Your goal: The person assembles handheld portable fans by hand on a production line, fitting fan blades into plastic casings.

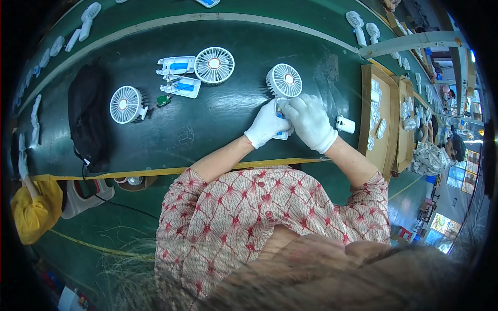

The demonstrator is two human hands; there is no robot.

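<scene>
My left hand (267,125), in a white glove, is closed around the handle of a white handheld fan (285,80). The round grille points away from me, and a strip of blue shows in the opened handle between my hands. My right hand (311,123), also gloved, is closed with its fingertips bent over the upper handle just below the grille; what lies under them is hidden. Just right of that hand, a small white handle cover (345,124) rests on the green table (218,129).
Farther left lie a fan head (124,104) with a small green circuit board (163,100), another fan head (214,65) and handle shells with blue cells (181,86). A black bag (87,114) lies beyond. Cardboard trays (377,140) of white parts stand right. A yellow-sleeved person (36,207) is far left.
</scene>
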